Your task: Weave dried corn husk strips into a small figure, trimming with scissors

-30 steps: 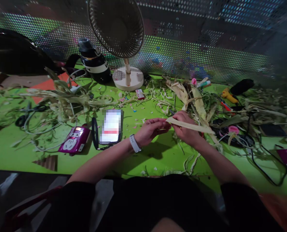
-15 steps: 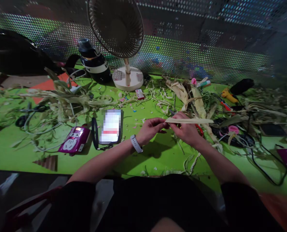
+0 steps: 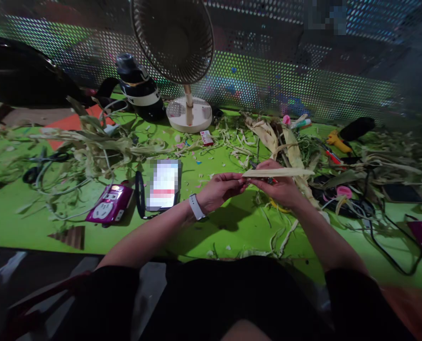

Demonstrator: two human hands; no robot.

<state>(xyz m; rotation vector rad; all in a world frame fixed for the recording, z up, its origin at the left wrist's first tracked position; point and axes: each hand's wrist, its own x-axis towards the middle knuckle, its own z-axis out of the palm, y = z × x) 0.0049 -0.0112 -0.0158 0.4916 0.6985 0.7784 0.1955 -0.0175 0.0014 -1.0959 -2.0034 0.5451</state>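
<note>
A narrow pale strip of dried corn husk (image 3: 282, 173) stretches across the top of my right hand (image 3: 276, 188), pointing to the right. Its left end is pinched by the fingertips of my left hand (image 3: 222, 190), which wears a white wristband. My right hand is closed, its fingers curled beneath and behind the strip. The fingertips of both hands meet at the strip's left end, above the green table (image 3: 228, 237). Small red and yellow parts of something show by the right palm; what it is stays hidden.
Corn husks (image 3: 264, 135) and shreds litter the table. Left of my hands lie a phone (image 3: 163, 184), a purple power strip (image 3: 111, 203) and scissors (image 3: 46, 163). A fan (image 3: 189, 113) and a dark bottle (image 3: 142, 94) stand behind. Cables and a yellow-handled tool (image 3: 338, 140) are right.
My left hand has shifted slightly left and its fingers have closed in on the strip's end. The right hand has turned a little, and a yellow part now shows beneath it.
</note>
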